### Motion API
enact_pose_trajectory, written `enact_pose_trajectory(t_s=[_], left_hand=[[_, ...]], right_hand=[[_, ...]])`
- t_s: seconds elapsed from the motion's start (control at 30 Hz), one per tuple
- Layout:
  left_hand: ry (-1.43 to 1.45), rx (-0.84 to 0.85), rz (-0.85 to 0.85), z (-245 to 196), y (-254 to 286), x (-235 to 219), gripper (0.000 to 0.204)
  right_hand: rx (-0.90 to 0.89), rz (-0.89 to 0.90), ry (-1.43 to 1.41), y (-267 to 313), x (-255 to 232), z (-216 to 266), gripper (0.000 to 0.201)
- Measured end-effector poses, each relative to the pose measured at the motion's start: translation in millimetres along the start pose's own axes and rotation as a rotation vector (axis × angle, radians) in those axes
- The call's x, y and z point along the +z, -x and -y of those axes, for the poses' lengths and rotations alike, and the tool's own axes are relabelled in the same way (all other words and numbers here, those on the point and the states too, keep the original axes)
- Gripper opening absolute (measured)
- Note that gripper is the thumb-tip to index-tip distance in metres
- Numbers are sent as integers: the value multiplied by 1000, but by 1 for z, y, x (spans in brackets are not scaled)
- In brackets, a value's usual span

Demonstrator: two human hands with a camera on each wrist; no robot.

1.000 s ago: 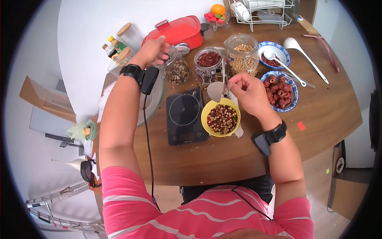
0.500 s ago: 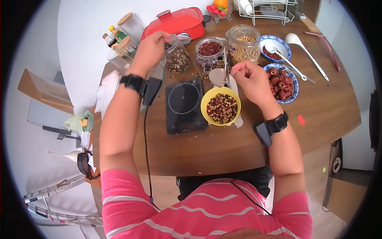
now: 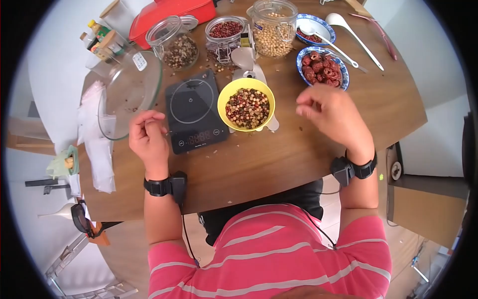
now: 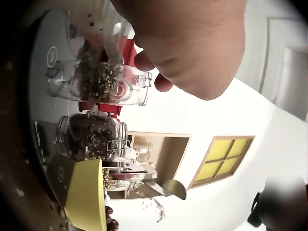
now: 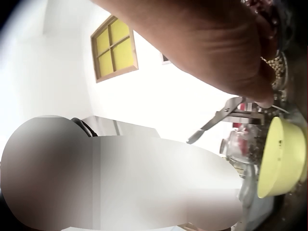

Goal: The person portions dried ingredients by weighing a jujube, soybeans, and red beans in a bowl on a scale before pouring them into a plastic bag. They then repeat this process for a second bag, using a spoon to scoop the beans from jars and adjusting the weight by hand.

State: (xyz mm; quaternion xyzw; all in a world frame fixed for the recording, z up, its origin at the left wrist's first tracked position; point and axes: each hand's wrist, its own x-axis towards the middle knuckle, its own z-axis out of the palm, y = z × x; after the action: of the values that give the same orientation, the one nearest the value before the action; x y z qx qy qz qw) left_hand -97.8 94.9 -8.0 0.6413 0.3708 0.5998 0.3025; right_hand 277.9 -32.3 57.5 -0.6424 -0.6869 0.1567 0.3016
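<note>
My left hand (image 3: pixel 149 142) hovers beside the lower left corner of a flat black device (image 3: pixel 194 102) with a ring mark and lit digits. Its fingers curl loosely around nothing. To the right of the yellow bowl (image 3: pixel 239 83), my right hand (image 3: pixel 336 114) is held over the table, fingers loosely bent and holding nothing. Small mixed grains (image 3: pixel 247 108) in red, cream and dark brown fill much of that bowl. Just behind it stands a metal tool (image 3: pixel 243 59) with a rounded plate, seen with its lever handle (image 5: pixel 211 124) in the right wrist view.
Glass jars stand behind: one with brown bits (image 3: pixel 180 51), one with red beans (image 3: pixel 226 30), one with pale beans (image 3: pixel 273 37). Wrinkled dark red pieces (image 3: pixel 318 70) fill a blue-and-white bowl. A white ladle (image 3: pixel 356 42) lies right; a glass lid (image 3: pixel 127 94) lies left.
My left hand has left the jar of brown bits and come back toward me. My right hand has drawn away from the metal tool, toward the right. The head view has shifted.
</note>
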Motion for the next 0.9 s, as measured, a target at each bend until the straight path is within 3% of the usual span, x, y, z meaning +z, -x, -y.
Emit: enact_pose_trajectory(t_s=[0.13,0.2,0.43,0.57,0.63,0.7,0.73,0.8,0.9], left_hand=[[151,-44,-5,6,10,2,18],[39,-44,122,5,13,4,19],[48,-114,189,-8,20,15,21],[-16,-45,233,-10,21,18,20],[-40,-29,236,-12,20,18,21],[-262,179,297,-15,18,19,22],[-265,176,296,-20,16,21,22],[-548,414,380,-31,13,26,27],[-585,372,415,-46,22,42,34]], right_hand=[[97,171,59,25,16,-16,15],[108,188,70,30,22,-21,15],[65,183,183,32,30,-12,9],[58,181,279,31,34,-4,8],[94,142,188,26,33,1,8],[69,62,158,16,32,9,9],[55,-24,127,10,31,14,9],[9,-52,105,-5,28,26,11],[-106,-83,77,-26,34,33,13]])
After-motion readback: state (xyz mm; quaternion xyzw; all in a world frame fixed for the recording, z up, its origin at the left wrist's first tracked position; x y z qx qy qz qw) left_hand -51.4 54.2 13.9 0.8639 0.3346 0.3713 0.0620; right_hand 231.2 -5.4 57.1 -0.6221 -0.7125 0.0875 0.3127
